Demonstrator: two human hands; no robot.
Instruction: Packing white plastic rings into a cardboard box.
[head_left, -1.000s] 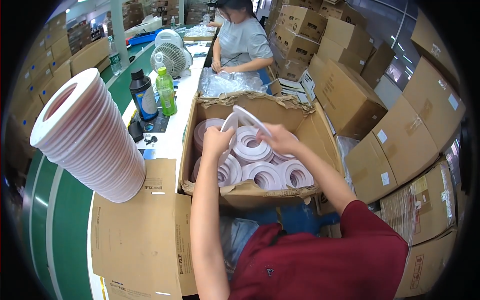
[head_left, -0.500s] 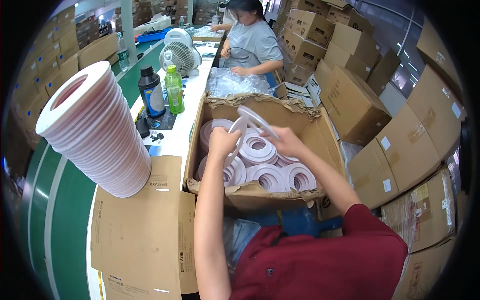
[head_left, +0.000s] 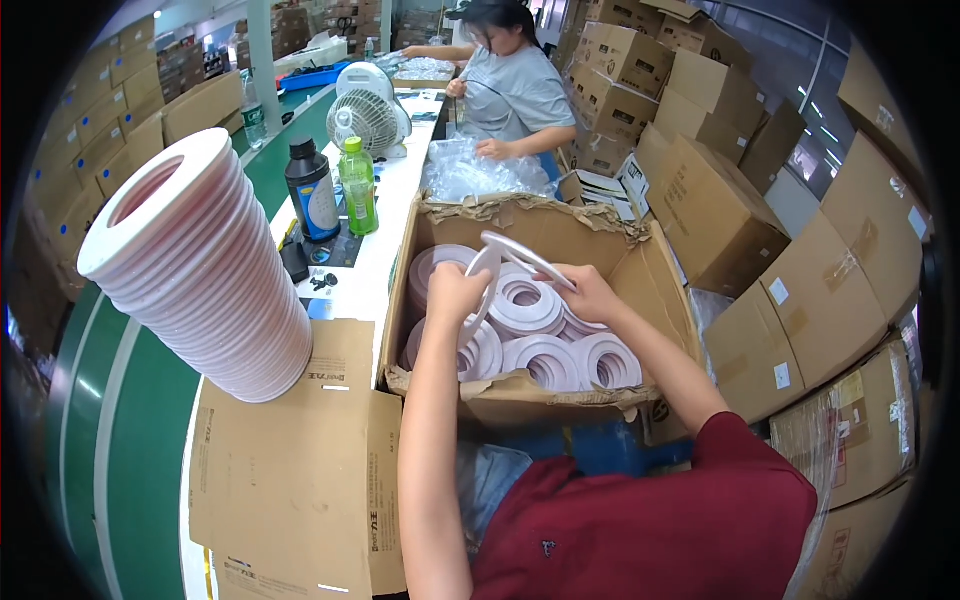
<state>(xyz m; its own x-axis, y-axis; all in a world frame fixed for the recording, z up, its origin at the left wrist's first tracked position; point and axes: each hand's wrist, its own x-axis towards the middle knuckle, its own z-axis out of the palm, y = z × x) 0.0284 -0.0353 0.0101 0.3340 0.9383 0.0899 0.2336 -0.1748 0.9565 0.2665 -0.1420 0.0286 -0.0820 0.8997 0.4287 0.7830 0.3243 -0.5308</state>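
Observation:
Over an opened cardboard box (head_left: 665, 270) my left hand (head_left: 455, 292) is closed on the edge of a flat white ring (head_left: 490, 287), which stands nearly upright. My right hand (head_left: 592, 295) grips a second white ring (head_left: 525, 254), seen almost edge-on and slanting down to the right. The two rings cross or lie close together at their far ends; whether they touch I cannot tell. Below them, several stacks of pale pinkish-white rings (head_left: 548, 362) fill the bottom of the box. My left forearm hides part of these stacks.
A tall leaning stack of rings (head_left: 225, 300) stands on flattened cardboard (head_left: 290, 490) at the left. Beyond it are a black bottle (head_left: 313, 190), a green bottle (head_left: 357, 185) and a fan (head_left: 368, 110). A co-worker (head_left: 515, 95) handles clear plastic bags (head_left: 480, 170). Cartons (head_left: 790, 310) line the right.
The whole view has shifted slightly right and down. Both hands still hold their rings, and the right-hand ring has tipped a little flatter. The co-worker's far arm reaches slightly further left.

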